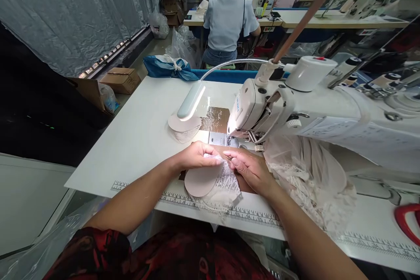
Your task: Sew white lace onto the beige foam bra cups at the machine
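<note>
Just in front of the sewing machine's (249, 109) needle area, my left hand (201, 155) pinches the upper edge of a white lace bra piece (228, 179). A smooth, pale beige cup (201, 182) is part of this piece and hangs below my left fingers, over the table edge's ruler marks. My right hand (248, 167) is closed at the same lace edge, thumb against fingers, close to my left fingertips. Whether a small tool is also between the right fingers is too small to tell. Another beige cup with lace (184, 127) lies left of the needle plate (217, 138).
A lit lamp (191, 101) on a bendable arm hangs over the white table (131, 140). Beige lace fabric (305, 175) is heaped under the machine arm. Red-handled scissors (402, 223) lie at the right edge. A person (228, 24) sits at a table ahead.
</note>
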`<state>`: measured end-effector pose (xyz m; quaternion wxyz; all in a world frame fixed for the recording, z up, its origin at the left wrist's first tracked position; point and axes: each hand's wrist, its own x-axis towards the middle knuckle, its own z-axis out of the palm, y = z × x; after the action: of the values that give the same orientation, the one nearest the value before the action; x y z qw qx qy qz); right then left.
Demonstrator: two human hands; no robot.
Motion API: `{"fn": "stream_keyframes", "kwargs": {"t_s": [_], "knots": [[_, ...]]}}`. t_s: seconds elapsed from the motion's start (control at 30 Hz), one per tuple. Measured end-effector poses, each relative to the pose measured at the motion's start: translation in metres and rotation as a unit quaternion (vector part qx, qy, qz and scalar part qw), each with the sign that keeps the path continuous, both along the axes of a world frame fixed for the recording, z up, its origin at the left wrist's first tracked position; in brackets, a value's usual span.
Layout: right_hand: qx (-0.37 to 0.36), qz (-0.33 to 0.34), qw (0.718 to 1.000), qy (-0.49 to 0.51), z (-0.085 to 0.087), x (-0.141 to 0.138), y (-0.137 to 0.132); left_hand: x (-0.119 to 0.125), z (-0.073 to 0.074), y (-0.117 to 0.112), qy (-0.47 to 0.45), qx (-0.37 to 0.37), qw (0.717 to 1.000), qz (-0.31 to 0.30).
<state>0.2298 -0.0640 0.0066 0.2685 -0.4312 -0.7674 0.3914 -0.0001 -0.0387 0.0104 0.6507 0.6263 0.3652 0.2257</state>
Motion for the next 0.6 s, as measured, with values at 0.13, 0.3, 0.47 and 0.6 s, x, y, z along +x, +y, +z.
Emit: {"fn": "stream_keyframes", "kwargs": {"t_s": [0.13,0.3,0.47,0.6], "knots": [[-0.055,0.013,0.998,0.029,-0.001,-0.001,0.001,0.003,0.002,-0.002,-0.01,-0.029,1.0,0.008],[-0.099,0.006,0.994,0.048,0.002,-0.007,-0.004,0.007,0.006,-0.003,0.009,-0.039,0.999,-0.003],[-0.066,-0.013,0.997,0.029,0.007,-0.011,-0.007,0.008,0.007,-0.002,-0.005,-0.055,0.998,-0.017],[-0.052,-0.028,0.998,0.016,0.005,-0.011,-0.006,0.01,0.007,-0.003,0.003,-0.037,0.999,-0.027]]}}
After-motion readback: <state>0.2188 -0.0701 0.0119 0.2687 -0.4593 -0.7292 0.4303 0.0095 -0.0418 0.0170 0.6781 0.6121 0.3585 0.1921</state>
